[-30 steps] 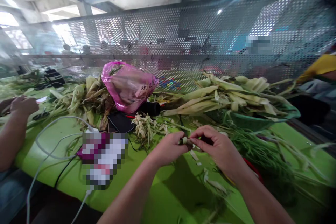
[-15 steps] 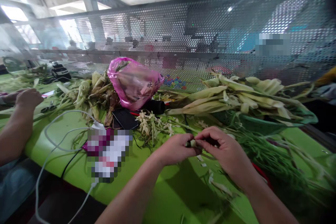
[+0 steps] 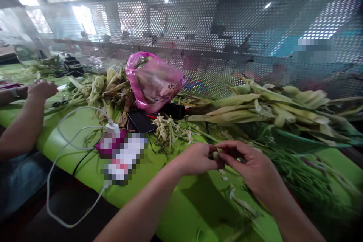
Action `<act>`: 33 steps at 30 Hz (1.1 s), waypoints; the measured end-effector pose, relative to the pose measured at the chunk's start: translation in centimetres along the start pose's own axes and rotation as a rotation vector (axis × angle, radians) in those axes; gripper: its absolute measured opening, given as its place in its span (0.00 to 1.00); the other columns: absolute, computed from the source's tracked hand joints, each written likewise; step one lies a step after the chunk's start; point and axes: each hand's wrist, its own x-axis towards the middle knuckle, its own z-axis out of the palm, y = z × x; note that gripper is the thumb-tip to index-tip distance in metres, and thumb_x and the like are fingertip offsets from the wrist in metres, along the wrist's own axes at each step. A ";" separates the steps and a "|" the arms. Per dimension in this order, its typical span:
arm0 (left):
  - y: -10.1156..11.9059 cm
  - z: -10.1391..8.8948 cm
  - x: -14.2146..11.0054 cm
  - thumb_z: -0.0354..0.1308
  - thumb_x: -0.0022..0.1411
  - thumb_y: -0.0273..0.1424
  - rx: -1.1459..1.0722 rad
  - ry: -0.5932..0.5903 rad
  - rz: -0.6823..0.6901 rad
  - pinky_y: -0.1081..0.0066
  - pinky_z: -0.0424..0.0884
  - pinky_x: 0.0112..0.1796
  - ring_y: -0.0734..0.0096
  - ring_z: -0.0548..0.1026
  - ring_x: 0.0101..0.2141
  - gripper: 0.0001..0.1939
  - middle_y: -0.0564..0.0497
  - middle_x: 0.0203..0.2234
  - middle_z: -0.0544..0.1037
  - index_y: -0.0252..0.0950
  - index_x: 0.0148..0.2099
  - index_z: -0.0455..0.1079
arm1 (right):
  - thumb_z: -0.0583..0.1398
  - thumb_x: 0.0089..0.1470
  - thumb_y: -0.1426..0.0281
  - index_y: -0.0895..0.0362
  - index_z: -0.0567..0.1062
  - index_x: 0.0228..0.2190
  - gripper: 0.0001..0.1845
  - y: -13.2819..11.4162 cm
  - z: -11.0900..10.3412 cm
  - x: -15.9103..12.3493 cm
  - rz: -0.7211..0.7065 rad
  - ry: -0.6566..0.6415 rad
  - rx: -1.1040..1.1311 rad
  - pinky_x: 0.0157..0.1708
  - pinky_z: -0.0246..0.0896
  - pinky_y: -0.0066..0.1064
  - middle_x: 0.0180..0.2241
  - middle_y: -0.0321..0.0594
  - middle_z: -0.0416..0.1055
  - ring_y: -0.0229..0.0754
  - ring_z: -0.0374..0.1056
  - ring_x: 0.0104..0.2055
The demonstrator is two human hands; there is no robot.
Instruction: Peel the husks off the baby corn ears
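Observation:
My left hand (image 3: pixel 198 159) is closed, pinching a small bundle of plant material (image 3: pixel 214 155) whose pale, rounded end points to the right. My right hand (image 3: pixel 249 162) meets it there, thumb and fingers bent around that pale end; what lies within its fingers is mostly hidden. Both hands are just above the green tabletop (image 3: pixel 170 200). Behind them lies a cluster of small pale husk pieces with thin green stems (image 3: pixel 167 130). Thin green strands (image 3: pixel 306 177) are heaped on the right, and scraps of pale husk (image 3: pixel 241 204) are scattered below my right hand.
Corn husks (image 3: pixel 235 109) fill a green basket (image 3: pixel 286 136) at right. A pink plastic bag (image 3: pixel 154 83), a dark phone (image 3: pixel 141 121) and a white cable (image 3: pixel 52 200) lie leftward. Another person's hand (image 3: pixel 42 90) works at far left. A perforated metal screen (image 3: pixel 198 26) stands behind.
My view has turned a little to the left, so the scene sits further right. My hands stay together around the small bundle, with only slight finger movement.

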 end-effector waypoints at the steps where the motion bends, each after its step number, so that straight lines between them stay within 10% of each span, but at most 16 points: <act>1: 0.0 0.0 0.0 0.57 0.53 0.33 0.000 -0.001 -0.002 0.76 0.57 0.26 0.77 0.59 0.23 0.13 0.57 0.20 0.65 0.32 0.40 0.73 | 0.62 0.51 0.63 0.53 0.77 0.37 0.11 -0.1 -0.1 0.0 -0.003 -0.004 -0.014 0.36 0.66 0.36 0.34 0.41 0.76 0.46 0.72 0.35; 24: -0.4 0.7 0.0 0.57 0.52 0.36 0.294 0.244 -0.025 0.72 0.55 0.25 0.69 0.68 0.24 0.12 0.48 0.22 0.74 0.33 0.33 0.77 | 0.59 0.53 0.69 0.52 0.75 0.40 0.11 -0.6 0.8 -0.4 -0.159 0.026 -0.269 0.38 0.67 0.35 0.38 0.39 0.76 0.44 0.72 0.36; 33: -1.4 1.5 1.0 0.56 0.56 0.34 -0.449 0.115 0.024 0.74 0.62 0.31 0.76 0.67 0.27 0.13 0.49 0.28 0.75 0.31 0.41 0.74 | 0.58 0.56 0.69 0.52 0.74 0.40 0.09 -1.4 0.5 -0.4 -0.224 0.198 -0.293 0.39 0.64 0.35 0.38 0.39 0.74 0.43 0.70 0.37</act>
